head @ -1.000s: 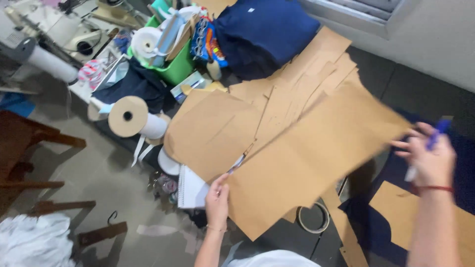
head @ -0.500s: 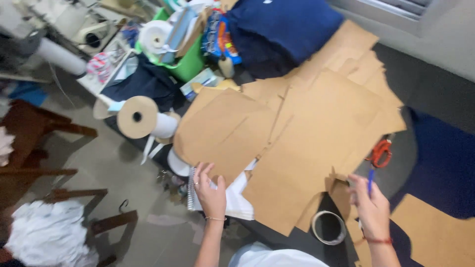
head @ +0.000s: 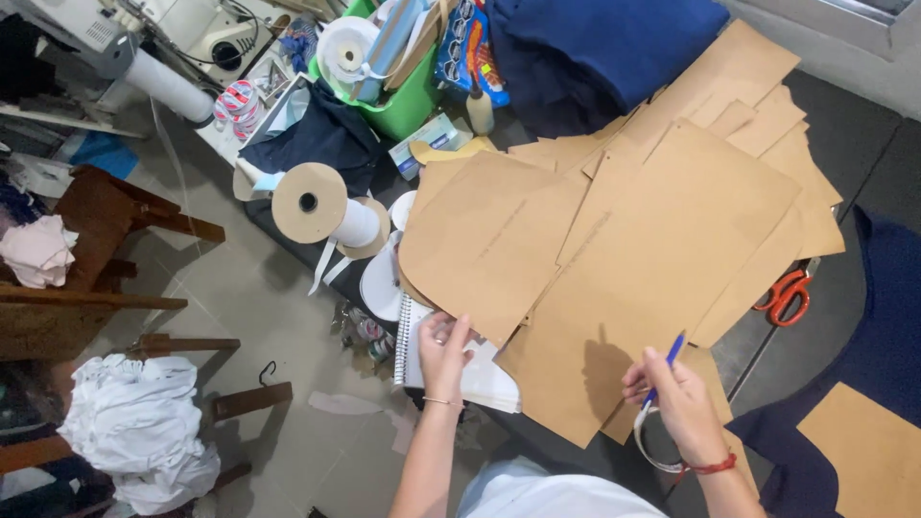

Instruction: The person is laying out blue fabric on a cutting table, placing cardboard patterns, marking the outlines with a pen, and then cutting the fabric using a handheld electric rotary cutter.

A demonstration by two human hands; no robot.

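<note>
My left hand rests on a white spiral notebook at the table's near edge, its fingers touching the edge of a brown paper pattern piece. In my right hand is a blue pen, held over the near corner of the largest brown pattern sheet. Several such brown sheets lie overlapped across the dark table. A tape roll lies just under my right hand.
Orange scissors lie right of the sheets. Dark blue fabric is piled at the back and another blue piece at the right. A green bin, a paper roll, wooden chairs and white cloth stand left.
My right hand came in from the far right toward the near edge, still with the pen. My left hand slid onto the notebook. The view shifted left.
</note>
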